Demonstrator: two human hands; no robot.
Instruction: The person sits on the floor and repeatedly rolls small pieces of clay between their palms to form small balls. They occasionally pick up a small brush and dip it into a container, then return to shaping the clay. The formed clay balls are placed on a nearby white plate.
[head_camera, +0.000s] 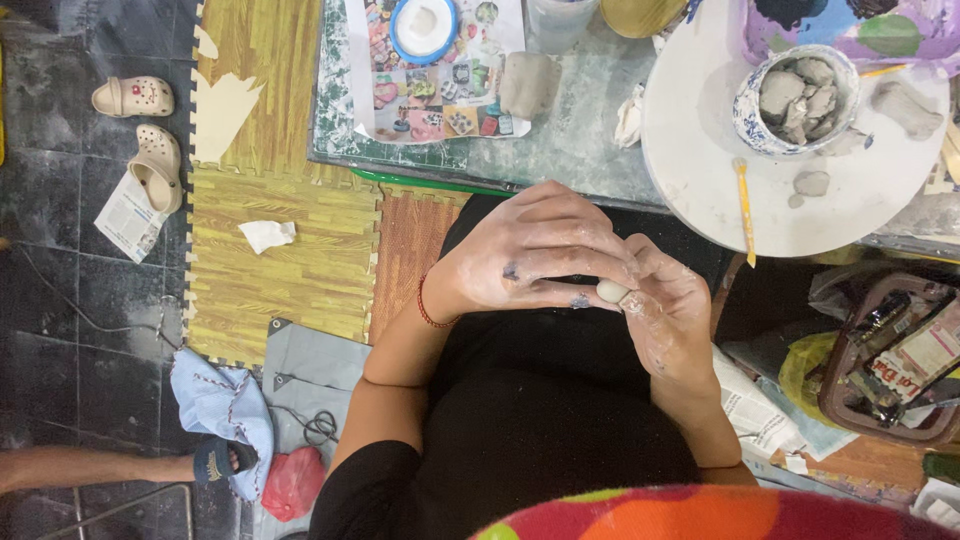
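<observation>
Clay lump (612, 291), small and rounded but unfinished, is pinched between left hand (535, 255) and right hand (672, 312); more clay is seen waiting in the far-right bowl (748, 110).

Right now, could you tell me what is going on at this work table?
A seated person in black presses a small pale lump of clay between both clay-smeared hands: the left hand lies cupped over the right hand. Ahead of them, a round white board carries a blue-patterned bowl of grey clay chunks and a yellow-handled tool. A pair of beige clogs lies on the floor beside the foam mats.
</observation>
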